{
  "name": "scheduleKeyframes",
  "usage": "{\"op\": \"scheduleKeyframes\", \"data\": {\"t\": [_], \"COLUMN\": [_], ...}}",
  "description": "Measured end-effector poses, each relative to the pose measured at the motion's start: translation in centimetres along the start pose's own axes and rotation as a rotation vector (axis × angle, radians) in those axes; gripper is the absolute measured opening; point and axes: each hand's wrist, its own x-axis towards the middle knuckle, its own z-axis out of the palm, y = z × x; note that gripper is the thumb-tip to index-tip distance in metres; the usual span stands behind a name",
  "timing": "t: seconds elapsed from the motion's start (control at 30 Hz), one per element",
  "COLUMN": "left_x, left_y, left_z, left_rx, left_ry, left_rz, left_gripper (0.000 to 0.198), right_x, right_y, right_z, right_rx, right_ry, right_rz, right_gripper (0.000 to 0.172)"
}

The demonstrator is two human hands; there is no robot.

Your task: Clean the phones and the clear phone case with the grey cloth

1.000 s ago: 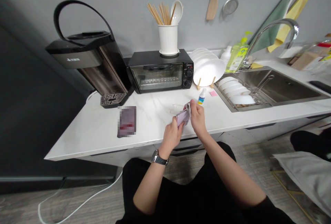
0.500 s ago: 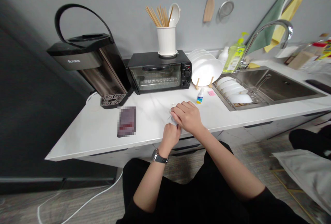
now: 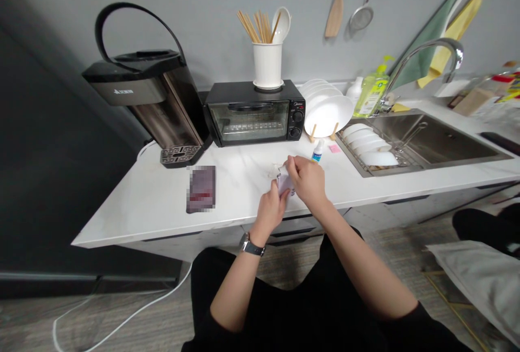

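My left hand point(image 3: 271, 208), with a dark-banded watch on its wrist, is closed on the lower left side of a small flat pale lavender thing point(image 3: 285, 180). Dark marks show near its lower right edge; what kind of thing it is I cannot make out. My right hand point(image 3: 307, 178) is closed, with its thumb and curled fingers at the upper right edge of the same thing. Just left of the fingers, something small and clear point(image 3: 273, 169) lies on the counter. Behind my right hand stands a little white spray bottle point(image 3: 318, 150) with a blue and yellow label, partly covered.
On the white counter point(image 3: 134, 208) lies a blurred purple flat item point(image 3: 202, 188). Behind are a drinks machine point(image 3: 179, 103), a toaster oven point(image 3: 252, 119), racked plates point(image 3: 329, 116) and a pink square point(image 3: 334, 149). To the right is a sink point(image 3: 439, 141) with bowls.
My right hand has moved off the top of my left hand, to the right, and turned. The pale lavender thing between them now shows. The view has shifted slightly.
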Motion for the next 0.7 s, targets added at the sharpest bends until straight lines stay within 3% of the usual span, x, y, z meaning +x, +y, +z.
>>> {"op": "scheduleKeyframes", "data": {"t": [0.13,0.2,0.37,0.47,0.7], "left_x": [0.1,0.1,-0.1,-0.1,0.3], "left_y": [-0.5,-0.6,0.1,0.1,-0.9], "left_z": [0.3,0.4,0.0,-0.1,0.1], "left_rx": [0.13,0.165,0.039,0.009,0.121], "left_ry": [-0.114,-0.144,-0.033,-0.017,-0.159], "left_rz": [0.063,0.072,0.021,0.012,0.045], "left_gripper": [0.02,0.023,0.03,0.034,0.019], "right_x": [-0.3,-0.2,0.3,0.3,-0.4], "right_y": [-2.1,-1.9,1.2,1.4,-2.5], "right_z": [0.1,0.1,-0.4,-0.4,0.2], "right_rx": [-0.166,-0.16,0.07,0.09,-0.2], "right_ry": [-0.044,-0.061,-0.063,-0.055,-0.072], "right_rz": [-0.271,-0.3,-0.019,0.044,-0.344], "right_gripper": [0.044,0.044,0.059,0.059,0.034]}}
